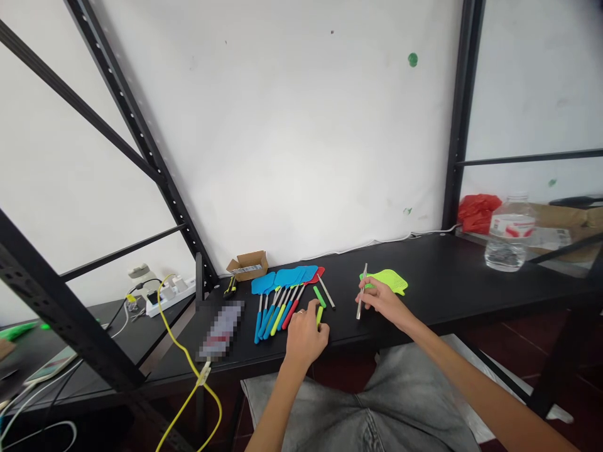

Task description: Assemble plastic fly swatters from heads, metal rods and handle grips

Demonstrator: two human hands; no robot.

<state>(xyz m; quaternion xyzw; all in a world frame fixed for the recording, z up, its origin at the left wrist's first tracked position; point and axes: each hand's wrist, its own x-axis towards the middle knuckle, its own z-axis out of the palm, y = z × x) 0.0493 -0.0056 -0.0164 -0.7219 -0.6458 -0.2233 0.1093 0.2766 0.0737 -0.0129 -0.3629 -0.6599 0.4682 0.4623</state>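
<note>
My right hand (382, 301) pinches a slim metal rod (362, 295), which stands nearly upright in the view. Behind it lies a yellow-green fly swatter head (393, 280); whether the rod joins it cannot be made out. My left hand (305, 336) is low over the table with its thumb and forefinger closed around a short yellow-green handle grip (320, 314). Just beyond are a loose green grip (319, 296) and another metal rod (326, 292). Left of these, several fly swatters (277, 307) lie side by side, with blue and red heads and blue, yellow-green and red handles.
A small open cardboard box (248, 265) and a yellow-black tool (230, 289) sit at the back left. A blurred-out flat object (221, 331) has a yellow cable (186, 358) running off it. To the right stand a water bottle (511, 232) and a red bag (477, 212).
</note>
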